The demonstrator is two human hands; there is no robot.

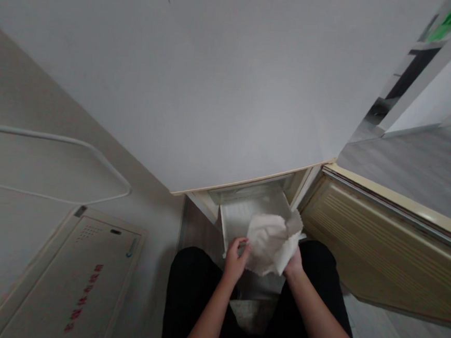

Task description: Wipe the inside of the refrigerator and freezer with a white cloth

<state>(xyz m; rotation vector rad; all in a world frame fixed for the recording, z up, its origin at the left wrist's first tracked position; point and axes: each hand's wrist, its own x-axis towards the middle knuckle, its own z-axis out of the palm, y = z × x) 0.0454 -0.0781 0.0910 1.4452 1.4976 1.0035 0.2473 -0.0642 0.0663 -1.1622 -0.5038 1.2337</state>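
A crumpled white cloth with wavy edges is spread between my hands, above a pulled-out white drawer. My right hand grips the cloth from its right side and below, with most of its fingers hidden behind it. At the cloth's left edge is my left hand, its fingers bent and its thumb and fingertips against the edge. The drawer comes out of a low white cabinet, possibly a fridge, and its near part is covered by the cloth.
An opened door with a yellowed, ribbed inner panel stands to the right. On the left wall are a metal box with red lettering and a white cable. My black-clad knees are on both sides of the drawer.
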